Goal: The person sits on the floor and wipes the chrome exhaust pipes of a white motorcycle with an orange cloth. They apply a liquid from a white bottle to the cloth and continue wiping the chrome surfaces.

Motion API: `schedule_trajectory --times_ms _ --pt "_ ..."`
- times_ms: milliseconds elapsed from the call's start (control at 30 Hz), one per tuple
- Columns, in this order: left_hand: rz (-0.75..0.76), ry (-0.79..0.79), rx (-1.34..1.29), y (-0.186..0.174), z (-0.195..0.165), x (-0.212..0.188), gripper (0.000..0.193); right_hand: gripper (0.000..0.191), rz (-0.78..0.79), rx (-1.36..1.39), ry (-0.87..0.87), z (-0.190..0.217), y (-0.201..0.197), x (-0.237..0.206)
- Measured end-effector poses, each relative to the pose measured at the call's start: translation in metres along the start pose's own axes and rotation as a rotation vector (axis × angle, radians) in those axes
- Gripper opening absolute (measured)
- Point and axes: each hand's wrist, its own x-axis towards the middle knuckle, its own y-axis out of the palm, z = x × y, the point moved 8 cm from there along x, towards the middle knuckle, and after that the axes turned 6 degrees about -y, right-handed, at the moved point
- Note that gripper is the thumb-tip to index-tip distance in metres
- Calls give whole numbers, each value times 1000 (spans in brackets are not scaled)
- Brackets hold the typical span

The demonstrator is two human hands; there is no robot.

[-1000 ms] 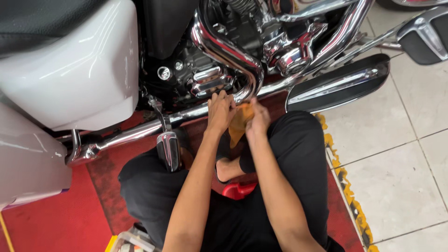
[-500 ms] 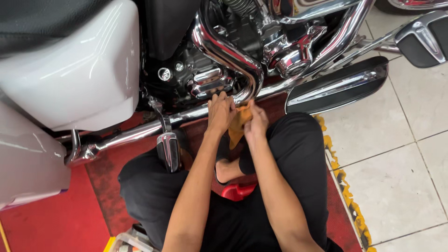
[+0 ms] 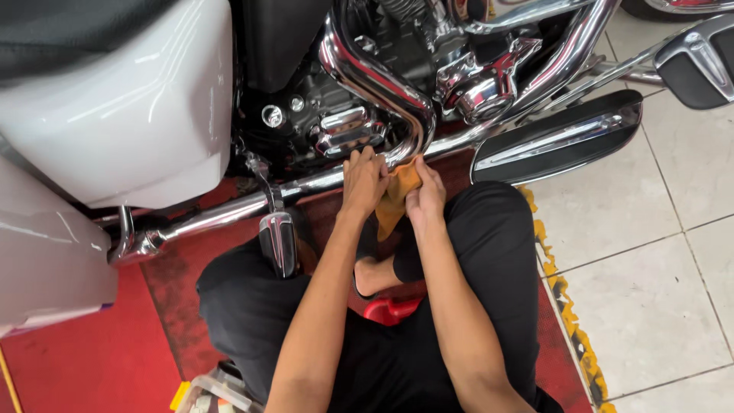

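Landmark: the curved chrome exhaust pipe (image 3: pixel 378 84) of a white-bodied motorcycle, seen from above.
Cloth: a folded orange polishing cloth (image 3: pixel 397 195) is pressed against the lower bend of the pipe, where it meets the long horizontal chrome pipe (image 3: pixel 229 210).
Left hand: the left hand (image 3: pixel 363 180) is laid just left of the cloth at the foot of the bend, fingers curled narrow onto the metal; whether the cloth edge is pinched cannot be told.
Right hand: the right hand (image 3: pixel 424 195) is closed on the cloth, which is bunched under the fingers below the bend.
Nearby: a chrome and black footboard (image 3: pixel 558 141) lies right of the pipe; a small chrome foot peg (image 3: pixel 279 241) hangs below and left of it; a red plastic item (image 3: pixel 390 310) is partly hidden between the knees.
Ground: a red mat (image 3: pixel 92 359) lies under the pipe, pale floor tiles (image 3: pixel 665 252) to its right.
Doing it well: judged from the grip, the cloth is best kept flat against the curve, with short strokes following the bend and one hand braced on the pipe.
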Motion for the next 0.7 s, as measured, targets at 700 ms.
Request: schedule_trajectory --times_ms 700 --pt "-2 18 34 -3 -4 2 17 20 61 86 96 1 11 4"
